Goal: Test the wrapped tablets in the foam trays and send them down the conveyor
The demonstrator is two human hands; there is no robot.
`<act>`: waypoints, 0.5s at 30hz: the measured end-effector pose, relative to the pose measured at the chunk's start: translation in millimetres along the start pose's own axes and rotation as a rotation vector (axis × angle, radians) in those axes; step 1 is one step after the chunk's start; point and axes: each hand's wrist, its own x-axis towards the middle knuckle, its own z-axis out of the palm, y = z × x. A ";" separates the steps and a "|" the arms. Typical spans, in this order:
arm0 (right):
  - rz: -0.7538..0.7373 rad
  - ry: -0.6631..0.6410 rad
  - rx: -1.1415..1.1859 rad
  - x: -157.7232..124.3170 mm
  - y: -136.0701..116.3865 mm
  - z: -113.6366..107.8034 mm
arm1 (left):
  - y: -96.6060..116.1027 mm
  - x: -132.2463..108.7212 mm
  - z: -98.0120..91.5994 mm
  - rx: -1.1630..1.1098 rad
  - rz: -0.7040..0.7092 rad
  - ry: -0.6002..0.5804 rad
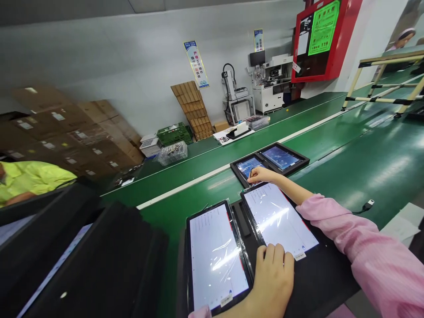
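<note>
Two large tablets with lit white screens lie side by side in a black foam tray before me. My left hand has its fingers curled over the near edge of the right tablet. Left of it lies the other tablet, with a small label on its near edge. Beyond the right tablet's far edge, my right hand pinches a thin dark item, too small to name. That hand is by a smaller tablet with a blue screen. A second blue-screen tablet shares its black tray.
Stacked black foam trays stand at the left, near a person in a yellow top. A cable plug lies on the green conveyor at right. Further back are a green crate and a pipe rack.
</note>
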 end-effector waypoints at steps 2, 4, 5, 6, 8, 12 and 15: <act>0.017 -0.009 -0.015 -0.1 1.2 -0.7 | 1.2 -0.6 1.3 0.002 -0.001 -0.012; 0.040 -0.018 -0.031 0.6 1.4 0.3 | 1.9 -0.7 1.7 0.004 -0.005 -0.018; 0.052 -0.021 -0.037 1.3 1.3 1.2 | 2.2 -0.6 1.7 0.004 -0.009 -0.016; 0.065 -0.023 -0.043 2.0 1.2 2.1 | 2.5 -0.4 1.7 0.002 -0.012 -0.012; 0.089 -0.030 -0.051 3.6 0.9 3.3 | 3.1 -0.3 1.9 -0.003 -0.016 -0.004; 0.148 -0.080 -0.062 7.6 -0.5 0.8 | 4.3 -0.7 3.1 -0.008 -0.016 0.003; 0.216 -0.144 -0.071 12.1 -3.8 -3.9 | 4.1 -0.2 3.6 0.000 -0.019 0.017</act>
